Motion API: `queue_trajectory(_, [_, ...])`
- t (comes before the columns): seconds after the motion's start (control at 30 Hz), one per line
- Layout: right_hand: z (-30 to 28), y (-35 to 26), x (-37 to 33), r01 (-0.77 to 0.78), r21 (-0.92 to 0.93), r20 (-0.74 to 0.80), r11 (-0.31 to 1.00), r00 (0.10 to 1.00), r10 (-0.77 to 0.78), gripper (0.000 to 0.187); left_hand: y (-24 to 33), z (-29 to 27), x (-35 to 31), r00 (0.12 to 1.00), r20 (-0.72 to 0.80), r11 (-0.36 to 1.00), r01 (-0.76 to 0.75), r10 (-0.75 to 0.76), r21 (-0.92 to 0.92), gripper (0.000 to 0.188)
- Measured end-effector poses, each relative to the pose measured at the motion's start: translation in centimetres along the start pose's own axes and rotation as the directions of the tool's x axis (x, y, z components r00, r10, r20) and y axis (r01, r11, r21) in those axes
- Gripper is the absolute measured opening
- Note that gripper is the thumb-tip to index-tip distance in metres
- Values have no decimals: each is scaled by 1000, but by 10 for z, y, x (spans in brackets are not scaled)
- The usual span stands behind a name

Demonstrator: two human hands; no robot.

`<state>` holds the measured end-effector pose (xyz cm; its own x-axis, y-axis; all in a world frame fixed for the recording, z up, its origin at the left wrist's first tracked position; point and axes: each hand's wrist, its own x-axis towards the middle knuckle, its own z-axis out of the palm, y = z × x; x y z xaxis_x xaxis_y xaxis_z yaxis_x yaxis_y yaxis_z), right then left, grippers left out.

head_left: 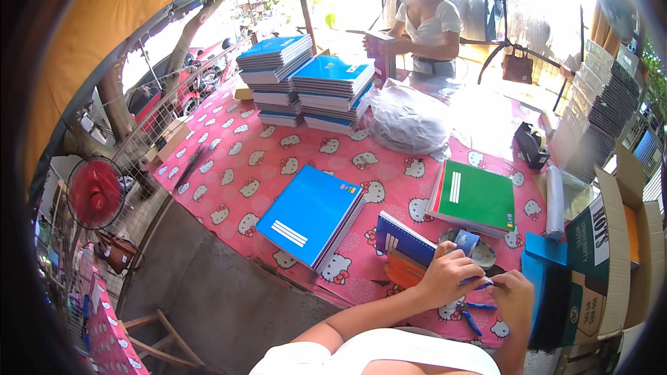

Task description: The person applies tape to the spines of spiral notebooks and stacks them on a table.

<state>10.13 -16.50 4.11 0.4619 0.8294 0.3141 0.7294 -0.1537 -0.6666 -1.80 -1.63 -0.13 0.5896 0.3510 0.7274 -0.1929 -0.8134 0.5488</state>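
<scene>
My left hand (448, 279) and my right hand (513, 297) meet near the table's front right, fingers closed on a small slim blue-and-white thing (478, 282) whose kind I cannot make out. Just below them on the table lie pliers with blue handles (472, 321). Left of my left hand, a dark blue spiral notebook (403, 237) rests against an orange thing (403, 269), partly hidden by my hand. Beyond my fingers sits a shallow dish (484, 255) with a light blue roll (465, 242) in it.
Blue notebooks (309, 212) and green notebooks (479, 194) lie on the pink patterned tablecloth (229, 187). Taller stacks (330, 90), a clear plastic bundle (406, 121) and a black tape dispenser (531, 144) stand farther back. Open cardboard box (597, 278) at right; a person (431, 35) holds notebooks opposite.
</scene>
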Motion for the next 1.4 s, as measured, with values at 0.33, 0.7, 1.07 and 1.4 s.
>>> queue_trajectory(0.33, [5,-8,2,59,22,-144,998,988,-55,9,4,2,0,999,-32,994,-8,12,111,9])
queue_trajectory(0.7, [8,4,2,-12,59,-81,998,997,17,12,-5,-1,4,998,13,997,-67,66,37,8])
queue_trajectory(1.07, [6,2,3,80,-70,-134,994,987,-89,24,-2,3,7,999,24,999,-26,25,42,6])
queue_trajectory(1.4, [0,-5,8,-48,12,-38,999,998,48,27,-8,0,8,995,89,998,-42,38,45,12])
